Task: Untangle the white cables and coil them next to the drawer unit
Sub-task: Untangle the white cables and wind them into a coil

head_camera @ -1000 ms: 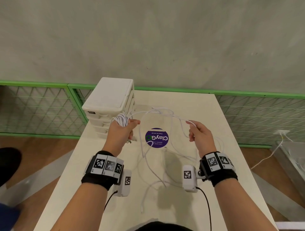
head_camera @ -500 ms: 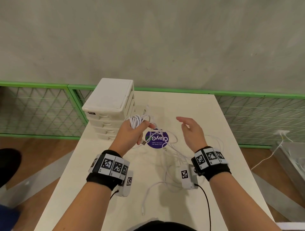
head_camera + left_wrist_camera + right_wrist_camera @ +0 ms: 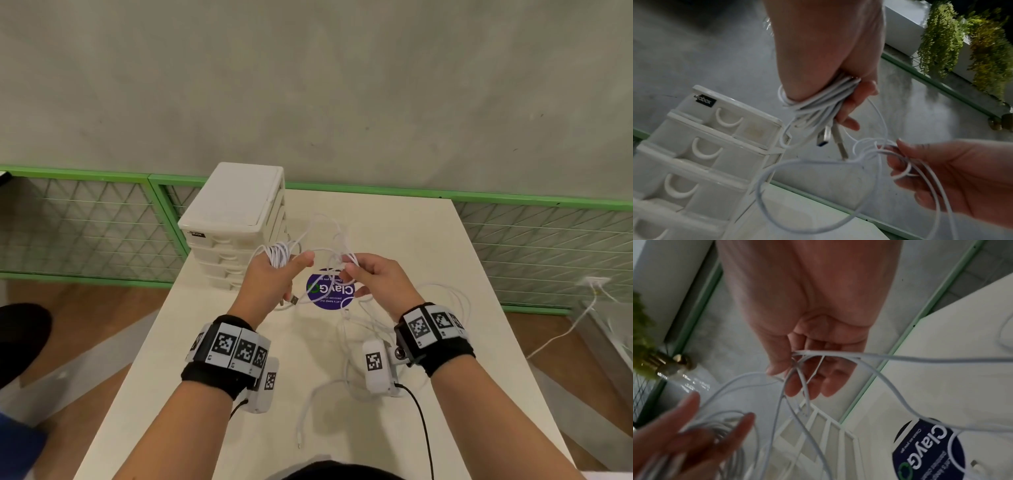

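Holding a bunch of wound cable (image 3: 279,253), the left hand (image 3: 270,281) keeps it tight in its grip. The right hand (image 3: 375,277) pinches a knotty loop (image 3: 342,255) just beside it. Both are up over the table (image 3: 212,342), near the drawers (image 3: 233,219). Part is wound, I think; loose cable (image 3: 308,404) on the table is left to do. A purple sticker (image 3: 330,291) says "ClayG".

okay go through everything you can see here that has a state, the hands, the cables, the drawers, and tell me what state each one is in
Left hand: grips the coiled bundle.
Coiled bundle of white cable: wound round the left hand, USB plugs hanging free.
Right hand: pinches loose strands.
Loose white cable strands: still tangled, partly lying on the table.
White plastic drawer unit: visible drawers closed.
Cream table: bears a round purple sticker.
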